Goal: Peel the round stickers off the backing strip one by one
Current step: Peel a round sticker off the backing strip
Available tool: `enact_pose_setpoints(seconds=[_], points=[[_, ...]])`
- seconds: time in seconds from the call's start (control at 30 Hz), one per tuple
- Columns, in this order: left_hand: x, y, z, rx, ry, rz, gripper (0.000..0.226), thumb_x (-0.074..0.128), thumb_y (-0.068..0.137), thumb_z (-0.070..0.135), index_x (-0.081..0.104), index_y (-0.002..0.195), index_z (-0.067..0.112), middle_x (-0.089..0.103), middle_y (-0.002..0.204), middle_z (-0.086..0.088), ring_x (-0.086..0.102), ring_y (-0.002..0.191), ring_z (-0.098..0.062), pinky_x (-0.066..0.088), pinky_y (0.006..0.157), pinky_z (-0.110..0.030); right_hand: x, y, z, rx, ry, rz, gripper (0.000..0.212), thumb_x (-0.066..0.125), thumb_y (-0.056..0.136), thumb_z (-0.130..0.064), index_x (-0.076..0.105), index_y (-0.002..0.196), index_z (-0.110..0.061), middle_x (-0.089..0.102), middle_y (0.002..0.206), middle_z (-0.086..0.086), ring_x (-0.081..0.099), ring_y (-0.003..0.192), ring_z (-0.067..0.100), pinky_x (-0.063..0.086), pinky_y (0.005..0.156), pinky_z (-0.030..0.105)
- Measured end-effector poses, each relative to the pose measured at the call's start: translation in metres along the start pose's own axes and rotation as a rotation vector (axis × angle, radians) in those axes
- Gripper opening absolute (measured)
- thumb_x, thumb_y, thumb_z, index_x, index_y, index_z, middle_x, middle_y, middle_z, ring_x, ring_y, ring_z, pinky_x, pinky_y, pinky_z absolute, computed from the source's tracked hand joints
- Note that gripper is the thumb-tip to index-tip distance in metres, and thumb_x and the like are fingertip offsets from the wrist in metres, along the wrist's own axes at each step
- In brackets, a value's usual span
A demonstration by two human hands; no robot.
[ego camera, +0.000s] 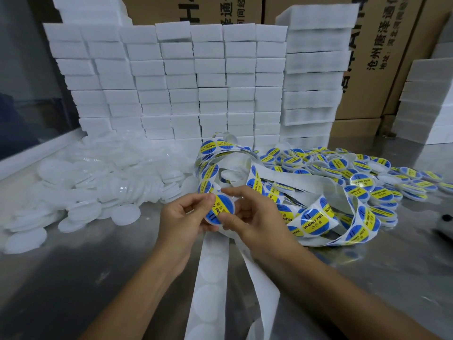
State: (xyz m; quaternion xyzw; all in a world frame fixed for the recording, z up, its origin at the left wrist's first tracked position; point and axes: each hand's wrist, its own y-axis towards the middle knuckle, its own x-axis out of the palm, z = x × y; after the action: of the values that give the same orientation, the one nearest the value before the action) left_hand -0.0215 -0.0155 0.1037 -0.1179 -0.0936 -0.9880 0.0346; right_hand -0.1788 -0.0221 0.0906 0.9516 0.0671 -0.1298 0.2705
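Both my hands meet at the middle of the metal table. My left hand (182,218) and my right hand (250,217) pinch one round blue-and-yellow "soldering paste" sticker (220,209) that lies on a small clear round lid between them. Whether the sticker is fully pressed down I cannot tell. The white backing strip (316,218), still bearing several stickers, coils in loops behind and to the right of my hands. Its emptied part (208,285) runs down toward the front edge under my wrists.
A heap of plain white round lids (98,182) covers the left of the table. Labelled lids (362,177) pile up at the right. White foam blocks (196,82) are stacked as a wall at the back, before cardboard boxes (382,57). A dark object (445,224) sits at the right edge.
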Motion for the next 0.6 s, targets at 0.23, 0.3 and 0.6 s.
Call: enact_pose_setpoints(seconds=[0.23,0.3,0.6], points=[[0.007,-0.005,-0.005,0.001,-0.007,-0.162,0.018,0.069,0.082,0.007,0.079,0.089,0.020,0.076,0.089,-0.010,0.073,0.080,-0.025,0.057,0.061,-0.028,-0.005,0.002,-0.004,0.045,0.005,0.230,0.021,0.071,0.090,-0.029,0.057,0.078,-0.018,0.064,0.053,0.006,0.055,0.033,0.020,0.038,0.038,0.021],[0.007,-0.004,-0.006,-0.016,-0.006,-0.168,0.031,0.065,0.084,-0.006,0.077,0.094,0.021,0.076,0.092,-0.009,0.072,0.081,-0.022,0.057,0.064,-0.027,-0.007,0.003,-0.006,0.066,0.060,0.205,0.016,0.067,0.093,-0.021,0.057,0.083,-0.014,0.065,0.055,0.006,0.057,0.035,0.020,0.040,0.039,0.022],[0.002,0.002,0.001,-0.074,-0.154,-0.045,0.032,0.074,0.065,0.017,0.067,0.092,0.002,0.075,0.083,-0.014,0.072,0.071,-0.020,0.058,0.063,-0.025,0.000,-0.001,-0.018,0.129,0.276,0.090,0.038,0.074,0.083,0.002,0.060,0.111,-0.020,0.067,0.076,0.021,0.066,0.052,0.016,0.055,0.057,0.025]])
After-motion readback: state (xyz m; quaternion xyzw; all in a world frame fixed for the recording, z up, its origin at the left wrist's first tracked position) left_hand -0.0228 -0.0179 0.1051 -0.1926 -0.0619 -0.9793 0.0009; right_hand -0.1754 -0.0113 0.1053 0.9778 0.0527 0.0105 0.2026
